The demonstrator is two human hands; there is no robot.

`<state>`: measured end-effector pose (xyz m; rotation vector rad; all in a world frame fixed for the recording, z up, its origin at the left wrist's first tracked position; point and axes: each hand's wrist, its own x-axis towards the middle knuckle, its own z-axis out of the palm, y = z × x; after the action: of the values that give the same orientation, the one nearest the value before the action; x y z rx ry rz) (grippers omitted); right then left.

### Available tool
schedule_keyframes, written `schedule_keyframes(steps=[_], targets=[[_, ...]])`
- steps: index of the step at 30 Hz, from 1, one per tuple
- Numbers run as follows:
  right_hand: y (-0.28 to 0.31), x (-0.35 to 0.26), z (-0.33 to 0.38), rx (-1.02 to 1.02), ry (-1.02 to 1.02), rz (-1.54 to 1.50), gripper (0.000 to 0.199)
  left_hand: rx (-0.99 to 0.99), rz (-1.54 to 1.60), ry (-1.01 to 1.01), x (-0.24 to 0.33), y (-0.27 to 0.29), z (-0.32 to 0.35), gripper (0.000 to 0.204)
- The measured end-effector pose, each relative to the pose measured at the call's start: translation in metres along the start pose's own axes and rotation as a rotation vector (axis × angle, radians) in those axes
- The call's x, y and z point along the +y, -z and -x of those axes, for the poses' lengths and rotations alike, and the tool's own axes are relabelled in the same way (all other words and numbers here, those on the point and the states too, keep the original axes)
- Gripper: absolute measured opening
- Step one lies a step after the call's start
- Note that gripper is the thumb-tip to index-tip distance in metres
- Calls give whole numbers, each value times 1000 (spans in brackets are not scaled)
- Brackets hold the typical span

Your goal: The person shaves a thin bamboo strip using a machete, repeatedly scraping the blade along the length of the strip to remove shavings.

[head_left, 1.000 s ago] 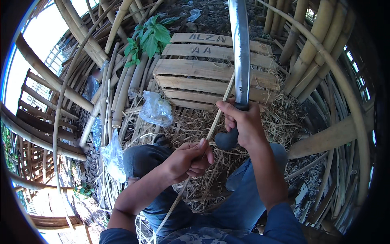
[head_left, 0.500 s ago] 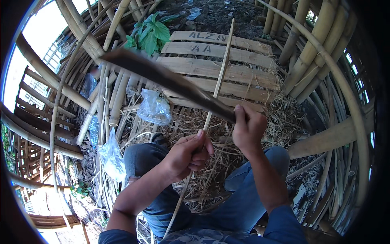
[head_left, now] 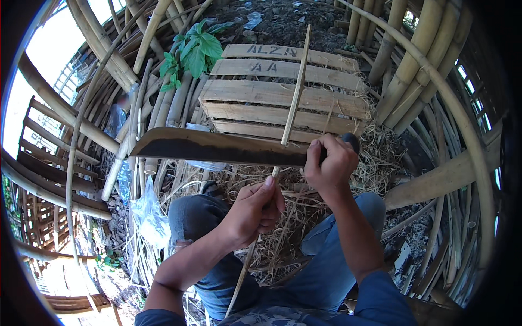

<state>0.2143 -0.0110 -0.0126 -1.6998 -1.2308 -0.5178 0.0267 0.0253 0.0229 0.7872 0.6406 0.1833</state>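
My left hand point(head_left: 255, 209) is closed around a thin bamboo strip point(head_left: 296, 103), which runs from my lap up and away past a wooden crate. Its thumb lies along the strip. In my right hand point(head_left: 331, 168) is the dark handle of a machete point(head_left: 217, 148). The long broad blade points left, nearly level, and crosses over the strip just beyond my left hand. A pale shaving or split shows on the strip right at the blade. Part of the strip is hidden behind the blade and my left fingers.
The slatted wooden crate point(head_left: 272, 92) lies ahead, with shavings point(head_left: 288, 233) heaped between my legs. Clear plastic bags point(head_left: 149, 217) lie at the left beside bamboo poles point(head_left: 157, 119). A leafy green plant point(head_left: 198, 51) stands behind. Thick bamboo poles point(head_left: 424, 60) rise at the right.
The machete has swung from a steep slant to nearly level, its tip lower and its flat now showing. My left hand keeps its hold on the bamboo strip, almost unmoved.
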Motion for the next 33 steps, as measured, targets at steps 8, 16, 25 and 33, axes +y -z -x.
schedule_keyframes(steps=[8, 16, 25, 33], targets=[[5, 17, -10, 57, -40, 44, 15, -12, -13, 16, 3, 2, 3, 49], [14, 39, -20, 172, 51, 162, 13, -47, -37, 25, 3, 11, 9, 49], [11, 34, -16, 151, 93, 146, 15, -20, -46, 62, -2, 12, 12, 49], [7, 39, -26, 178, 95, 124, 14, -24, -53, 64, -6, 7, 20, 47]])
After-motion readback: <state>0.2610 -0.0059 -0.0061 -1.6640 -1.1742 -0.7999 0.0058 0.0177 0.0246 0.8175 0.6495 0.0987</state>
